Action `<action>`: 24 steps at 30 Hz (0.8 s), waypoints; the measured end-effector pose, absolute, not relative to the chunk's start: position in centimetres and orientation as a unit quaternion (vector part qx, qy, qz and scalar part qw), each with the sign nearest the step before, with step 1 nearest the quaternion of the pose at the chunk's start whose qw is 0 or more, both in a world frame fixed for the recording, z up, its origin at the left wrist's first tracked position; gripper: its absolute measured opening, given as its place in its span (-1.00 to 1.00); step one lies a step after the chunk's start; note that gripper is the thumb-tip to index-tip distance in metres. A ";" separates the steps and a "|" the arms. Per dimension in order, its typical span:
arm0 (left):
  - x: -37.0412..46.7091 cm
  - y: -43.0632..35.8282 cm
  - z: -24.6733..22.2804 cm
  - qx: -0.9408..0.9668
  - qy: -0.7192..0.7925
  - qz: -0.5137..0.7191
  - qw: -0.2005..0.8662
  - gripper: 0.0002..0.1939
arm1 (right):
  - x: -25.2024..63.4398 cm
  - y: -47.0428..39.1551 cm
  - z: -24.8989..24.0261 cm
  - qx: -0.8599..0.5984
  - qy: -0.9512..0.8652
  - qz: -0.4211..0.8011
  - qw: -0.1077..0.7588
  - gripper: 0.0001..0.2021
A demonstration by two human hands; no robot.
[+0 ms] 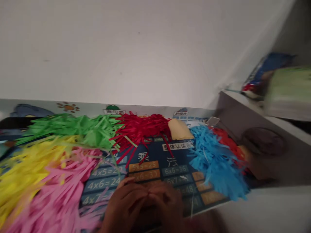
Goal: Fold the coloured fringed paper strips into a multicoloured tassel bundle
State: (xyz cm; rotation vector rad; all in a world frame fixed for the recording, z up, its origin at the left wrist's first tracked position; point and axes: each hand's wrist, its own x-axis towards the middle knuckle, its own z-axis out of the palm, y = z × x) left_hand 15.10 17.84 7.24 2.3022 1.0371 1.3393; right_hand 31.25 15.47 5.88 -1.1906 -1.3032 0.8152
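At the bottom centre, my left hand [126, 205] and my right hand [167, 204] meet at the fingertips above a dark blue mat [138, 155] printed with multiplication sums. The fingers of both are bent and pressed together; anything between them is too small or dark to make out. Left of them spread pink paper strips [63, 181] and yellow strips [36, 158]. Behind lie green strips [80, 126] and a red bundle [143, 126]. A tan piece [180, 129] sits beside the red one. Blue strips [216, 161] lie to the right, with more red strips [228, 144] behind them.
A pale wall [136, 58] rises behind the mat. To the right stands a grey-brown box-like block [257, 126] with a dark round mark. Beyond it are a pale green package [289, 90] and a blurred blue item [272, 66].
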 end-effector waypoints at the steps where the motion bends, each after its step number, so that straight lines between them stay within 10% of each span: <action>1: 15.2 18.0 7.1 0.796 0.358 0.469 0.134 -0.91 | 31.3 15.5 5.8 -0.503 -0.552 0.345 0.568 -0.94; 24: 16.8 17.5 6.9 0.788 0.424 0.417 0.160 -0.76 | 32.7 14.9 5.3 -0.480 -0.646 0.292 0.517 -0.91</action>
